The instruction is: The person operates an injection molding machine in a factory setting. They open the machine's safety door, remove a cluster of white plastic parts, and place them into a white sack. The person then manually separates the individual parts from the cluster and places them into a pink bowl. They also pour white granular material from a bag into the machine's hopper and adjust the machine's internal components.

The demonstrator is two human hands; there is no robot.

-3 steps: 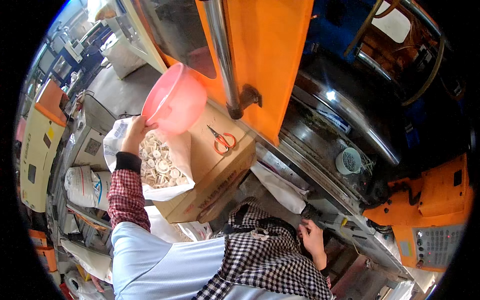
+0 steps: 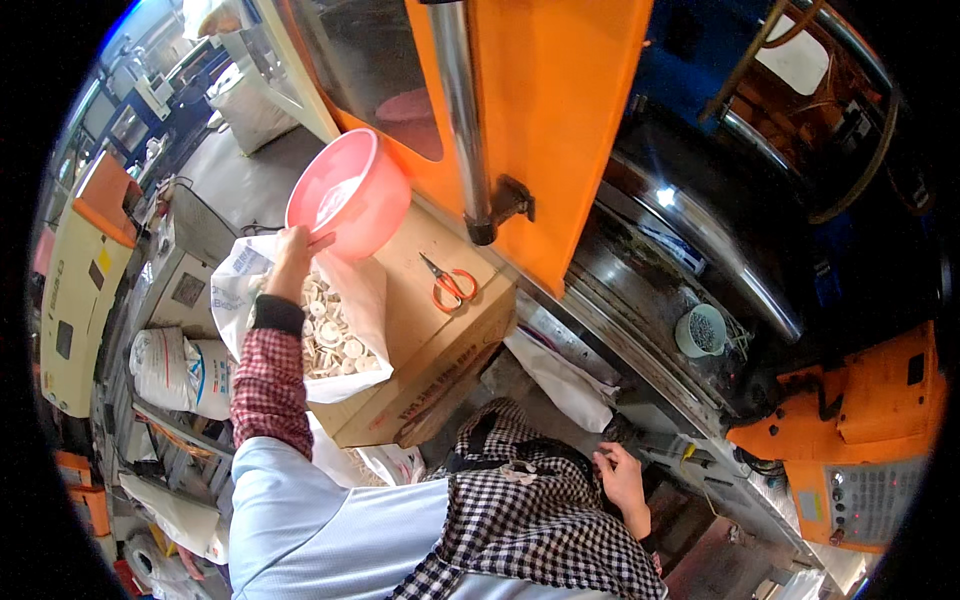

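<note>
Orange machinery fills the head camera's view at one o'clock, where a large orange metal door (image 2: pixel 565 130) stands above a brown cardboard box (image 2: pixel 408 355). On the box, towards nine o'clock from centre, rests an open white bag (image 2: pixel 365 298) full of small cream-coloured disc-shaped pieces (image 2: pixel 335 335). At ten o'clock, the left hand (image 2: pixel 292 262) grips the rim of a translucent pink plastic bowl (image 2: pixel 375 220), tilted above the bag's far end, its mouth turned towards ten. A pale patch shows inside; whether glare or contents, I cannot tell. Orange-handled scissors (image 2: pixel 447 283) lie near centre on the box. At five o'clock, the right hand (image 2: pixel 625 482) has loosely curled fingers beside a black-and-white checked apron (image 2: pixel 530 540); whether they pinch anything is unclear. With only one hand on its rim, the bowl could twist and slip; knocking the bag's soft edge might spill pieces.
</note>
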